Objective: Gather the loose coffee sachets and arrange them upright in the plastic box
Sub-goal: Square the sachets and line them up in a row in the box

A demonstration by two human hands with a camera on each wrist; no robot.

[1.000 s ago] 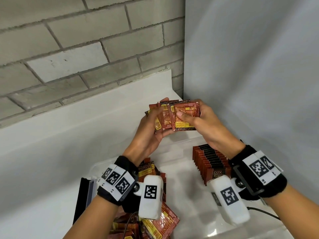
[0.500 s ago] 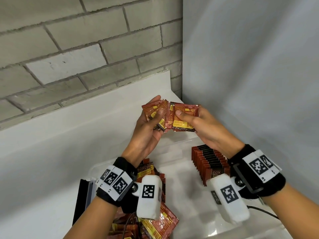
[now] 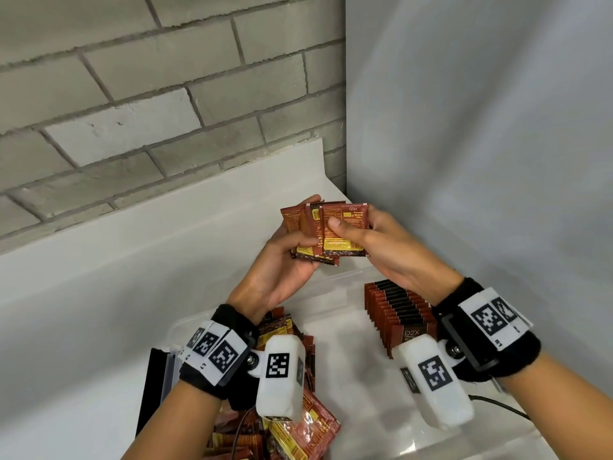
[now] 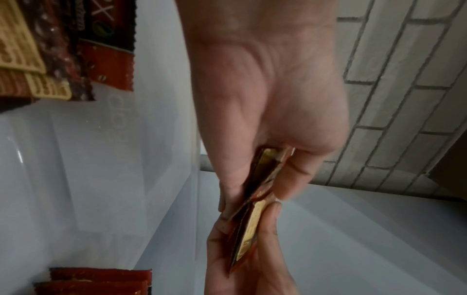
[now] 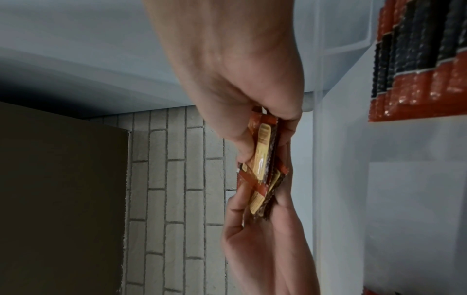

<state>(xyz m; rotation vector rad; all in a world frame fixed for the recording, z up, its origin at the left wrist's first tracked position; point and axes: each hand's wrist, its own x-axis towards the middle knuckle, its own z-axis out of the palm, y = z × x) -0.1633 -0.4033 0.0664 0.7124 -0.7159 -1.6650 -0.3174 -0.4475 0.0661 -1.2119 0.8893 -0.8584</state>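
Note:
Both hands hold a fanned bunch of red-brown coffee sachets (image 3: pixel 326 230) up above the far end of the clear plastic box (image 3: pixel 345 330). My left hand (image 3: pixel 292 257) grips the bunch from below and behind. My right hand (image 3: pixel 361 240) pinches the front sachet, thumb across its face. The wrist views show the bunch edge-on (image 4: pixel 255 201) (image 5: pixel 265 167) between the fingers of both hands. A row of sachets (image 3: pixel 398 310) stands upright along the box's right side. A loose pile of sachets (image 3: pixel 292 419) lies at the box's left, partly hidden by my left wrist.
A grey block wall (image 3: pixel 166 94) rises behind the white counter (image 3: pixel 99 293), and a smooth grey wall (image 3: pixel 481 127) closes the right side. A black flat object (image 3: pixel 151 390) stands left of the box. A thin cable (image 3: pixel 497 403) runs at the lower right.
The bunch has been turned from lying sideways to standing tall in the hands. The sachets are fanned more neatly, and the right thumb now sits on the front sachet's face.

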